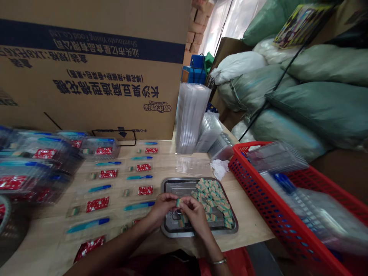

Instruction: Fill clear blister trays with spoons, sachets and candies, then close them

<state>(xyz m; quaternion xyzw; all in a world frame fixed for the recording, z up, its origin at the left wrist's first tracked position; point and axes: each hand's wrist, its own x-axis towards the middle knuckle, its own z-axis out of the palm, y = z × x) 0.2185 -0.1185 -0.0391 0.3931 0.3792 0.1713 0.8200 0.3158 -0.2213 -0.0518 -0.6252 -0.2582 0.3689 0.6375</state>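
Observation:
Over a metal tray [172, 184], my left hand [164, 209] and my right hand [196, 214] meet, pinching one small green-and-tan block [178, 202] between their fingertips. Many more layered blocks [212, 193] of this sort lie heaped on the tray's right side, and a few sit below my fingers. Left of the tray, clear plastic trays stand in two rows. Each visible one holds a blue pen [139, 177], a red patterned packet [145, 190] and a small block [125, 192]. My left forearm reaches across the nearest ones and partly hides them.
Filled clear packs [43, 153] are stacked at the left, beside a grey basket [14, 226]. A large cardboard box [115, 76] stands behind. Nested clear trays [191, 119] rise at the back. A red crate [258, 191] borders the right, near full sacks [322, 103].

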